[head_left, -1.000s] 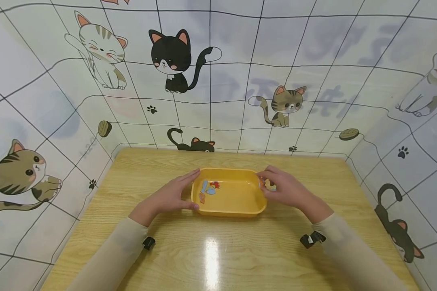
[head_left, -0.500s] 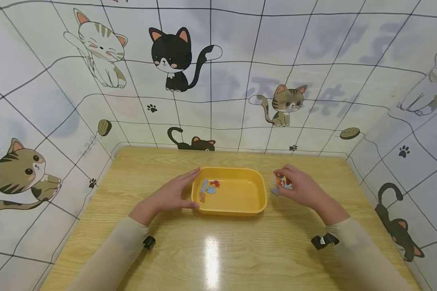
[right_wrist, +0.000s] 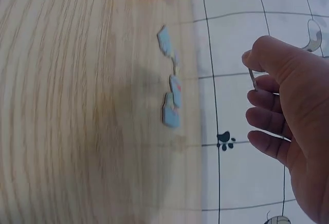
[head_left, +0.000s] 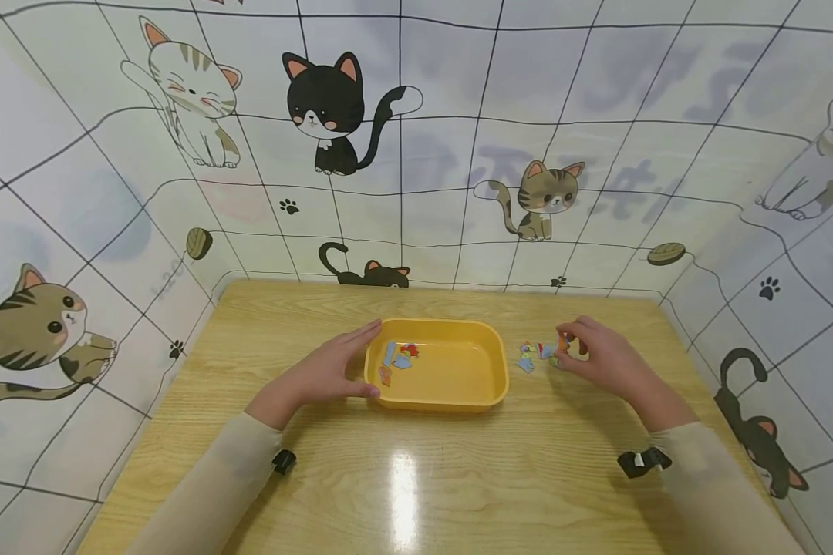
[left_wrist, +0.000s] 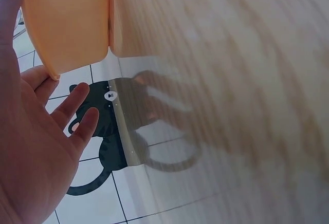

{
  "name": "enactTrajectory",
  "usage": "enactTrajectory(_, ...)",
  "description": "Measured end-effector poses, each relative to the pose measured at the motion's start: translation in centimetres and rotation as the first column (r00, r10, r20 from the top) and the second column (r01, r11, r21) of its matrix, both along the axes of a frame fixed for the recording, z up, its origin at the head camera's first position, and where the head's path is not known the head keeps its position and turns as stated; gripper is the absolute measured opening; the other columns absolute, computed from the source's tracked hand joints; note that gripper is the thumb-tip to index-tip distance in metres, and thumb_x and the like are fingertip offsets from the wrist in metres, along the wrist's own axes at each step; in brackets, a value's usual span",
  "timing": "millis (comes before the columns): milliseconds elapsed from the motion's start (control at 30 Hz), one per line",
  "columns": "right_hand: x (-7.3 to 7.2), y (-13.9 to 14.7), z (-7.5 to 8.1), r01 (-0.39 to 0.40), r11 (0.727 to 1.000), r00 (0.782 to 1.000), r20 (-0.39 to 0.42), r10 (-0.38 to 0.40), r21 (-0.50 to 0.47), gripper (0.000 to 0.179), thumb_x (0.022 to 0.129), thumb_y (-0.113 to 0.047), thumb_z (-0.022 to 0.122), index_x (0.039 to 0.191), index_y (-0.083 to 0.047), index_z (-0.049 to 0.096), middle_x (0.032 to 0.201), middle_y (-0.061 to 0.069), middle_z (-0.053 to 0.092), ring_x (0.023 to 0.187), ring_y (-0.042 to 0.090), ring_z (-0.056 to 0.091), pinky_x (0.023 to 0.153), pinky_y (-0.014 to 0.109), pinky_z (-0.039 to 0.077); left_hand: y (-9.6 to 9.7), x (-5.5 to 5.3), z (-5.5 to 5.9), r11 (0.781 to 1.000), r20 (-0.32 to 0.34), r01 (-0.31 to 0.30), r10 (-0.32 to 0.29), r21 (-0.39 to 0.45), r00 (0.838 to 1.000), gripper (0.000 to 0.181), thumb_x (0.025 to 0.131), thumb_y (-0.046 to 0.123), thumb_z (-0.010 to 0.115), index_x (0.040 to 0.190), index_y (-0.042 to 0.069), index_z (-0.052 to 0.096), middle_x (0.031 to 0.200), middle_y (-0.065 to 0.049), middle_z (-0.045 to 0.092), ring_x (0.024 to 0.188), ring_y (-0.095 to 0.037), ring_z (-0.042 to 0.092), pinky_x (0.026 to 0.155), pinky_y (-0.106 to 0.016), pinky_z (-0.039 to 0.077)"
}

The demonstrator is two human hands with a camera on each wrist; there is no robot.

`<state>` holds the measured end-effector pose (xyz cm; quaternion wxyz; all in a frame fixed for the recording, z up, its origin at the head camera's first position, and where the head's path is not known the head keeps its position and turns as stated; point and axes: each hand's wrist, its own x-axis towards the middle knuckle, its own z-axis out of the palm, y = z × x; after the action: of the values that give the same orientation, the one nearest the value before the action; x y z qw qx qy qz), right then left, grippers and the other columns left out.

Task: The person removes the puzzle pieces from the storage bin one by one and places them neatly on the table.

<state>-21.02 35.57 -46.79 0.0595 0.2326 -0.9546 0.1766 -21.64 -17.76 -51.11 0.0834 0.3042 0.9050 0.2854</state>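
Note:
A shallow yellow tray [head_left: 451, 403] stands on the wooden table. At its left end my left hand [head_left: 326, 370] holds it, thumb at the near corner and fingers at the far one; the left wrist view shows a fingertip on the rim [left_wrist: 55, 76]. Several small flat puzzle pieces [head_left: 402, 362] lie inside the tray's left part. To the right of the tray, my right hand [head_left: 607, 362] pinches an orange puzzle piece [head_left: 562, 342] between thumb and fingers. In the right wrist view that piece [right_wrist: 253, 79] appears edge-on. Under and beside this hand lie several light-blue pieces [head_left: 525, 362].
The wood-grain table [head_left: 305, 486] meets a white grid-lined wall cloth [head_left: 430, 216] printed with cartoon cats behind it. Similar cloth stands at both sides. Black straps with small devices [head_left: 644, 462] sit at the wrists.
My right hand has moved right, away from the tray's right end to the loose pieces, still pinching the orange piece. More of the loose pieces show now. My left hand and the tray stay put.

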Motion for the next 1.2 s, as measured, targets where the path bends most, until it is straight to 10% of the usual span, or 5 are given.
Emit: enactTrajectory(1200, -1.9, 4.0, -4.1, 0.036, 0.999, 0.984, 0.176, -0.036, 0.006, 0.030, 0.098, -0.005, 0.078, 0.125, 0.007, 0.074, 0.101, 0.009, 0.068, 0.083, 0.017, 0.060, 0.070, 0.038, 0.055, -0.1, -0.1, -0.3, 1.000, -0.012, 0.003, -0.003, 0.007, 1.000, 0.122, 0.086, 0.073, 0.085, 0.179, 0.022, 0.024, 0.184, 0.011, 0.016, 0.167, -0.029, 0.025, 0.133, -0.057, 0.026)
